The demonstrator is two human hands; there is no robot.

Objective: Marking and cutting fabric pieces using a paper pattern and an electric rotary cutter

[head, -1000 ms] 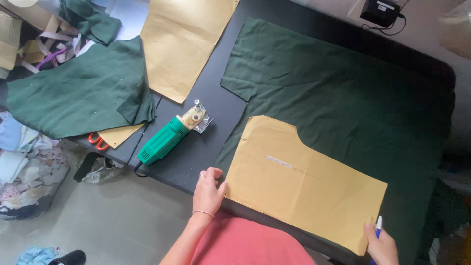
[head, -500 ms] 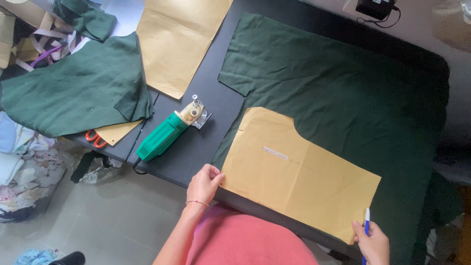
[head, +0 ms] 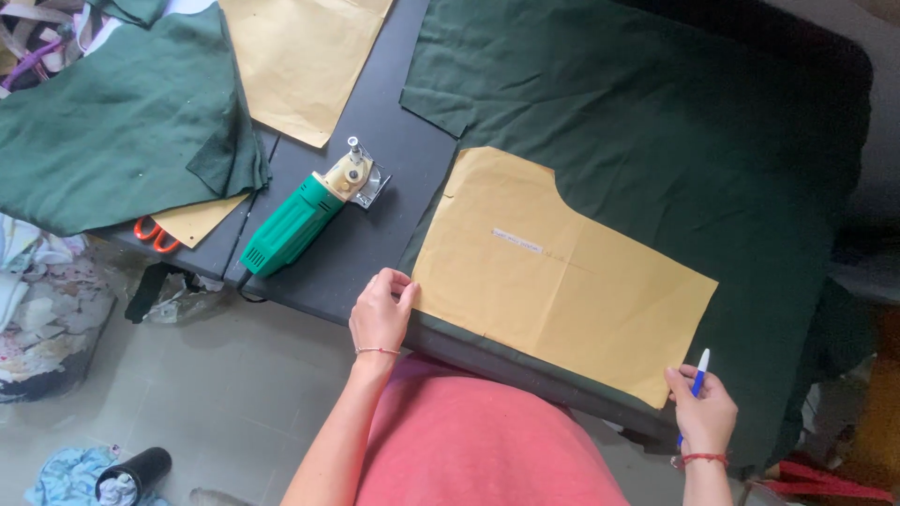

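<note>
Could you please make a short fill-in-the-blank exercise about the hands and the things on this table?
1. The left hand presses a corner of the ____ paper pattern.
2. The right hand holds a blue and white ____.
3. The pattern lies on dark ____ cloth.
4. The green cutting tool lies to the ____ of the pattern.

Missing words: yellow; pen; green; left

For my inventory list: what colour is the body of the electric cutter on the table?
Green, with a cream metal head; the electric cutter shows best in the head view.

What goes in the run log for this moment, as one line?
left hand: pressing pattern corner | right hand: holding pen at pattern's edge | pattern: flat on green cloth | cutter: idle on table
</note>
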